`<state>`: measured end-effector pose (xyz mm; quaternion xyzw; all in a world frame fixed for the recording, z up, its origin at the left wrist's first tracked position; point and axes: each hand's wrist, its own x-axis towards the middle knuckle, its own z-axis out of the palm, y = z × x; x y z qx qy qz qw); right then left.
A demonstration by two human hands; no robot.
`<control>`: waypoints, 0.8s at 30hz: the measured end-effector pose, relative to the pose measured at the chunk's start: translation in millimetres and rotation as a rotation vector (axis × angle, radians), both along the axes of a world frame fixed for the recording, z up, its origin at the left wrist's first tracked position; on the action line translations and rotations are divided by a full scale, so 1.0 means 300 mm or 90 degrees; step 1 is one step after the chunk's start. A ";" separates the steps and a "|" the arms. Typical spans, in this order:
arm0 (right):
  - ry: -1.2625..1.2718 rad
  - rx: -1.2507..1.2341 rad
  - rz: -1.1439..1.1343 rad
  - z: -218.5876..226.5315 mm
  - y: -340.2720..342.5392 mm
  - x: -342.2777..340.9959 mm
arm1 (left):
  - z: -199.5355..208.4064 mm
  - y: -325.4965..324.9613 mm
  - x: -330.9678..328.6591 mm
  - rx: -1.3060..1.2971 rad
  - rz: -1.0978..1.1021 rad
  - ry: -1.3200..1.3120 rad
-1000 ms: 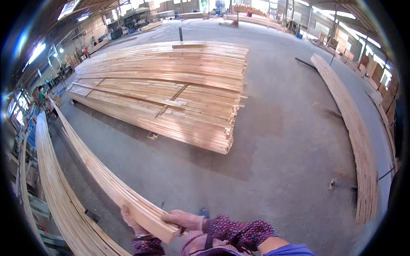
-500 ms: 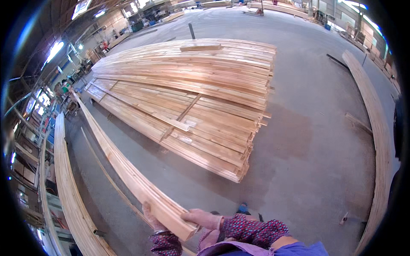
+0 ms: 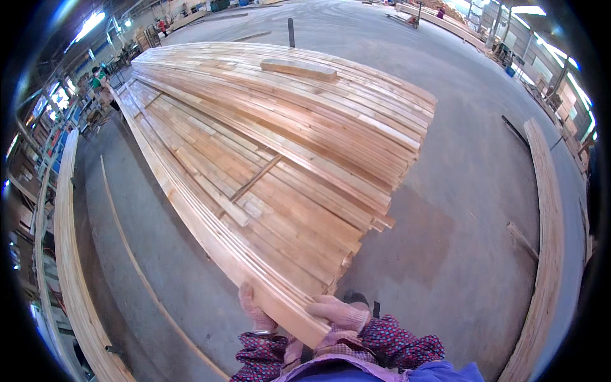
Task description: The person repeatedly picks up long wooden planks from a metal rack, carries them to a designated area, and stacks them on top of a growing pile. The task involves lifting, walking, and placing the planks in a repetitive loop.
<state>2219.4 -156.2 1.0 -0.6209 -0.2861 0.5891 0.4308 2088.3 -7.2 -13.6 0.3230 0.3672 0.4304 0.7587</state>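
In my gloved hands is the near end of a bundle of long, pale wooden boards [image 3: 219,251], lying face to face. My left hand [image 3: 256,309] is closed round its left side. My right hand [image 3: 339,312] grips the right side by the end, fingers over the top edges. The bundle stretches away along the left edge of a large stack of boards [image 3: 318,229]; whether it rests on the stack I cannot tell. On the stack lie a thin crosswise stick [image 3: 256,178] and a short loose board [image 3: 235,213].
At the bundle's far end stands another person [image 3: 100,83] in green. A short beam [image 3: 299,69] tops the stack. Long timbers [image 3: 83,286] run along the left, with a thin strip [image 3: 130,251] on the floor nearby. More timber [image 3: 544,210] lies at right. A dark post [image 3: 291,32] stands behind the stack.
The held bundle has moved right, from over the floor beside the stack to the stack's left edge. Both hands have kept their grip. My view has shifted too.
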 end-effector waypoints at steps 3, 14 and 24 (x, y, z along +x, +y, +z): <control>0.033 -0.031 0.000 -0.019 -0.013 0.248 | 0.045 -0.033 0.264 -0.066 0.034 -0.026; 0.121 -0.058 -0.074 -0.057 -0.060 1.102 | -0.103 -0.076 1.060 0.014 0.045 0.169; -0.156 -0.050 -0.066 -0.355 -0.001 1.604 | -0.387 0.012 1.608 -0.173 0.040 0.004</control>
